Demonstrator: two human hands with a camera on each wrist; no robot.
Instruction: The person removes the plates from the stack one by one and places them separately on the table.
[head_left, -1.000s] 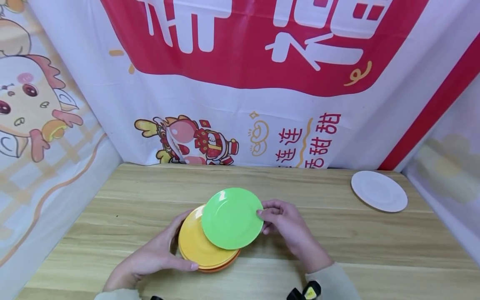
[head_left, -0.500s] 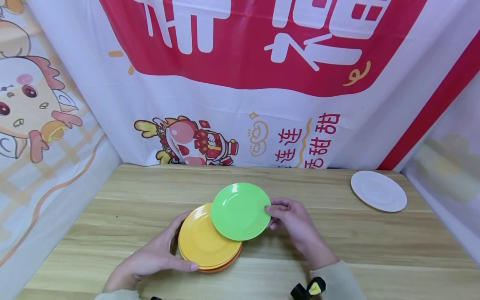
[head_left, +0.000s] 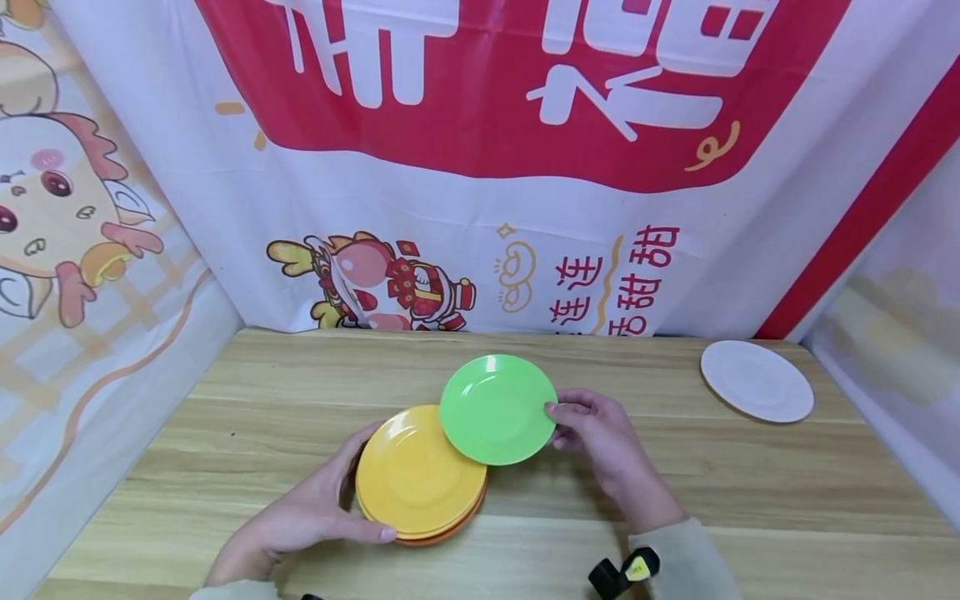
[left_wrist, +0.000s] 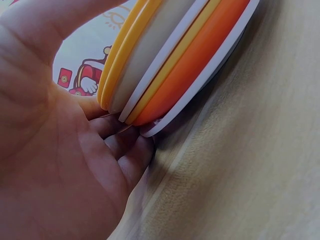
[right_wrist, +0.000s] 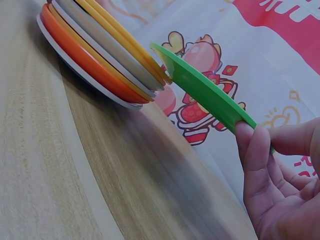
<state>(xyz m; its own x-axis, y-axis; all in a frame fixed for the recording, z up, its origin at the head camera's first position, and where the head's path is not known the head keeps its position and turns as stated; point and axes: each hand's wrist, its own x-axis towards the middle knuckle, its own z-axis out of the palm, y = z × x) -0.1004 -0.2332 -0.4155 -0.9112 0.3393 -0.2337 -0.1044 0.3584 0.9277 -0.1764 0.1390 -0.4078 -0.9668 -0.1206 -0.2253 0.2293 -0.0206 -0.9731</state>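
My right hand (head_left: 603,437) pinches the right rim of a green plate (head_left: 498,410) between thumb and fingers. The green plate is raised, its left edge overlapping a stack of plates topped by a yellow plate (head_left: 420,475). In the right wrist view the green plate (right_wrist: 210,95) tilts, its lower edge near the stack's upper rim; whether they touch I cannot tell. My left hand (head_left: 318,508) grips the stack's left side, thumb at the front rim and fingers behind. The left wrist view shows yellow, grey, white and orange plates (left_wrist: 195,65) layered in this stack.
A white plate (head_left: 757,381) lies alone at the back right of the wooden table (head_left: 600,367). Printed cloth (head_left: 480,167) hangs behind the table and along both sides.
My right hand has drawn the green plate to the right and away from me, uncovering more of the yellow plate. My left hand has stayed at the stack.
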